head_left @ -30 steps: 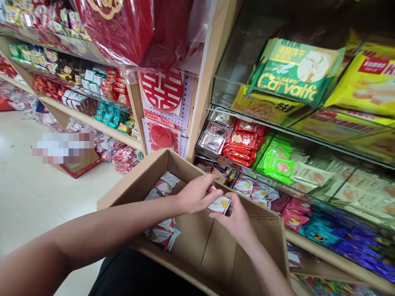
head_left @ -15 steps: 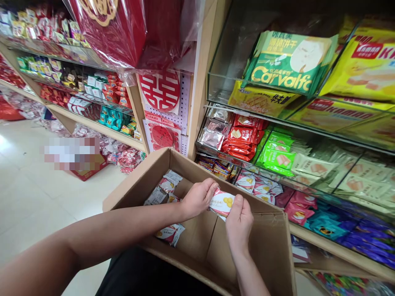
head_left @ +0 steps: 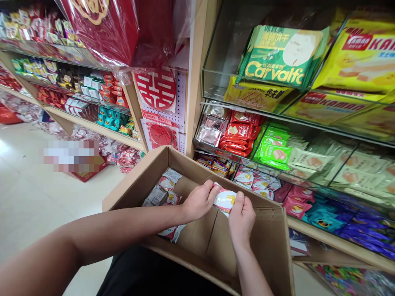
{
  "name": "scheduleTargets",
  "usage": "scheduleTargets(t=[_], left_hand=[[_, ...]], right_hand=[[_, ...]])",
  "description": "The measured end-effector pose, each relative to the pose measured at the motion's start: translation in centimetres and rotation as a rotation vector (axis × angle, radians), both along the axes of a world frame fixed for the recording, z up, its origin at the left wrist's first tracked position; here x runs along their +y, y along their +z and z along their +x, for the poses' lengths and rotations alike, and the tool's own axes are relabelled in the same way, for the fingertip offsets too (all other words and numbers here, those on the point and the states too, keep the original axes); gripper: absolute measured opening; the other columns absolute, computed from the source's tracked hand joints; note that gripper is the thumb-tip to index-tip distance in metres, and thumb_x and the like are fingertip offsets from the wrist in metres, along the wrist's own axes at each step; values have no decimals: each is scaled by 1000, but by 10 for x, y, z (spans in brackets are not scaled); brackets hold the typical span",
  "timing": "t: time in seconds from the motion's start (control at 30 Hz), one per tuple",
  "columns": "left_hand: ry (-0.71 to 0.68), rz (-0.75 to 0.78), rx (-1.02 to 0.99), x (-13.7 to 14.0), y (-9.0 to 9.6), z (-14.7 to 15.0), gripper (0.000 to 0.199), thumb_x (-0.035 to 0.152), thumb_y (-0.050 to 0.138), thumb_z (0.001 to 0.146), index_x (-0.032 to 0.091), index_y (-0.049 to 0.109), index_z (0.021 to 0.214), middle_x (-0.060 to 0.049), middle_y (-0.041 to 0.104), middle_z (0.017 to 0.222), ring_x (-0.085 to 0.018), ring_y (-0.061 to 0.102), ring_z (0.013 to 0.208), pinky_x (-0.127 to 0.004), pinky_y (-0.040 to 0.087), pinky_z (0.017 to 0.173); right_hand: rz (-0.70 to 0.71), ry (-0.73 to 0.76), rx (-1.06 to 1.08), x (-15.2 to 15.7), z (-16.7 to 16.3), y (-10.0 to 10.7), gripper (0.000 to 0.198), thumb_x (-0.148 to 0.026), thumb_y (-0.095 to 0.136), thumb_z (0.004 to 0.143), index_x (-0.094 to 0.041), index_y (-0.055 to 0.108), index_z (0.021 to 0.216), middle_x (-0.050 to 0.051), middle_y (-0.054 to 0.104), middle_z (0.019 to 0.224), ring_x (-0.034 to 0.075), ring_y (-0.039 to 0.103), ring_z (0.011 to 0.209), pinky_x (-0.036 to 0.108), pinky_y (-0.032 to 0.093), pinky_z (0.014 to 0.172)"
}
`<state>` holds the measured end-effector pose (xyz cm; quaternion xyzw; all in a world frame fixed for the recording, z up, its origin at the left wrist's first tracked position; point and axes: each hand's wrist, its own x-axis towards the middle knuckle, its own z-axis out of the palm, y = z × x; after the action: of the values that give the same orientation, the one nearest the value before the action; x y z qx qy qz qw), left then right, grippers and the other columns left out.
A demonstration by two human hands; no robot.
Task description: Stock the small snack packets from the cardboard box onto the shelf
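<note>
Closest to me on the head feed, dark clothing (head_left: pixel 138 273) sits against the near side of one open cardboard box (head_left: pixel 224 250), which probably leans there for steadiness. Over it I have two bare hands on one white-and-pink packet (head_left: pixel 225 199): the left hand (head_left: pixel 200 200) pinches one end, the right hand (head_left: pixel 242 216) clamps the other between thumb and curled fingers. Gripping both ends seems meant to hold it flat and level, its printed face up. Below, I count about five loose packets (head_left: pixel 156 195) at the box's left side; my left forearm hides part of them, so that's a minimum.

Just past the box's far edge, look-alike packets (head_left: pixel 261 181) fill a low shelf compartment, too overlapped to count. Glass dividers apparently keep each kind apart, such as the red packets (head_left: pixel 239 130) and green packets (head_left: pixel 277 153) above. Farther off, I see one red carton (head_left: pixel 92 165) on the floor, two round red ornaments, upper (head_left: pixel 156 88) and lower, and one big plastic-wrapped red bag (head_left: pixel 114 33), the plastic likely protecting it.
</note>
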<state>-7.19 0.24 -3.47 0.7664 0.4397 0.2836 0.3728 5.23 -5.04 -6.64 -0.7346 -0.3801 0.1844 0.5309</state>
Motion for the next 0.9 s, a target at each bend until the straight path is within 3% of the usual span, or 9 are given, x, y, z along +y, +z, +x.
scheduleTargets(t=[0.13, 0.33, 0.43, 0.53, 0.63, 0.7, 0.8, 0.83, 0.9], left_hand=[[5, -85, -87, 0, -1, 2, 28, 40, 31, 87, 21, 35, 66, 7, 37, 46, -8, 38, 38, -21, 29, 39], [-24, -356, -254, 2, -6, 7, 31, 46, 32, 86, 20, 34, 70, 8, 35, 46, -6, 34, 31, -18, 26, 28], [-1, -379, -272, 2, -14, 8, 33, 49, 33, 85, 19, 36, 72, 7, 37, 49, -6, 36, 32, -17, 29, 28], [6, -328, -219, 4, -15, 7, 32, 47, 29, 87, 19, 38, 76, 6, 39, 53, -7, 39, 34, -18, 31, 29], [-84, -98, -107, 12, -1, 1, 32, 41, 24, 90, 17, 44, 83, 3, 47, 61, -10, 49, 48, -22, 41, 43], [-177, 235, 26, 22, 11, -7, 30, 36, 27, 90, 17, 49, 91, -2, 54, 74, -14, 54, 69, -27, 45, 64], [-250, 658, 312, 42, 20, -20, 27, 33, 35, 88, 18, 53, 102, -8, 55, 99, -20, 48, 97, -38, 36, 88], [-243, 728, 408, 49, 19, -24, 29, 34, 37, 87, 18, 52, 106, -9, 54, 105, -22, 45, 103, -40, 32, 92], [-211, 810, 565, 59, 11, -28, 39, 38, 45, 83, 18, 48, 116, -12, 48, 116, -26, 39, 112, -44, 24, 98]], right_hand=[[45, 41, 178, 3, -3, -3, 46, -61, 35, 80, -18, 47, 66, 2, 55, 60, 13, 47, 52, 24, 36, 50], [46, 1, 796, 5, -13, -1, 42, -59, 54, 69, -18, 49, 75, -2, 58, 58, 9, 47, 43, 18, 31, 39], [-16, -8, 859, 0, -17, -1, 42, -58, 56, 68, -18, 49, 76, -3, 57, 58, 7, 45, 41, 15, 26, 35], [67, 177, 790, -6, -14, -1, 42, -52, 61, 68, -20, 50, 91, 1, 62, 79, 10, 55, 59, 17, 37, 43], [180, 286, 633, -11, 7, 2, 59, -40, 70, 64, -22, 43, 113, 5, 59, 97, 15, 58, 76, 23, 47, 55], [259, 124, 501, -11, 38, 3, 71, -36, 73, 60, -21, 37, 119, 7, 57, 100, 15, 58, 74, 24, 47, 53], [346, -156, 267, -9, 103, 1, 83, -35, 75, 56, -22, 31, 125, 9, 56, 102, 15, 58, 68, 26, 47, 52], [357, -176, 174, -9, 125, -2, 83, -35, 75, 56, -22, 31, 125, 8, 57, 102, 17, 59, 72, 29, 48, 57], [240, -134, -66, -9, 164, -10, 52, -40, 67, 64, -21, 52, 110, 9, 60, 99, 21, 58, 85, 36, 45, 75]])
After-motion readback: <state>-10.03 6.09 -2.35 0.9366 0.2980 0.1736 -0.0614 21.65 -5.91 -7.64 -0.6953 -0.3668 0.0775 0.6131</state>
